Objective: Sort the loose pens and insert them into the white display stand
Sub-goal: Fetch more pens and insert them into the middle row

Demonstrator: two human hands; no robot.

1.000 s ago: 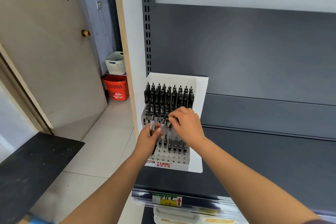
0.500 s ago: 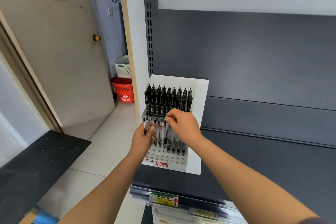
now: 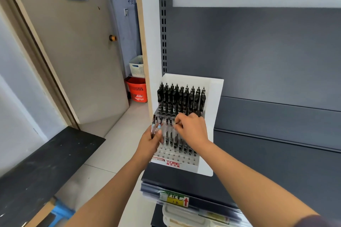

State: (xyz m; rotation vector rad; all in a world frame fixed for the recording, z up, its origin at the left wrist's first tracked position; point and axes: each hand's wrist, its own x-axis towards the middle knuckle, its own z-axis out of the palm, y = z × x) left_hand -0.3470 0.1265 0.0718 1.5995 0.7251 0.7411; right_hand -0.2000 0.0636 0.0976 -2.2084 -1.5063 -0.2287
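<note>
The white display stand (image 3: 214, 108) sits on a dark grey shelf (image 3: 276, 167). Its back row is full of black pens (image 3: 180, 98); clear pens (image 3: 171, 134) stand in the middle row. My left hand (image 3: 150, 143) is at the stand's left edge, closed around a small bunch of clear loose pens (image 3: 156, 125) that point upward. My right hand (image 3: 191, 131) hovers over the middle row with its fingertips pinched on the top of one pen there. The front rows show open holes.
A price label strip (image 3: 174, 199) runs along the shelf's front edge. A door (image 3: 73, 61) stands to the left, with a red basket (image 3: 137, 89) and a white basket (image 3: 137, 66) on the floor behind it. A dark board (image 3: 42, 167) lies at the lower left.
My left hand has shifted left and slightly up with its pens, away from my right hand. My right hand stays over the middle row. The camera has tilted up a little.
</note>
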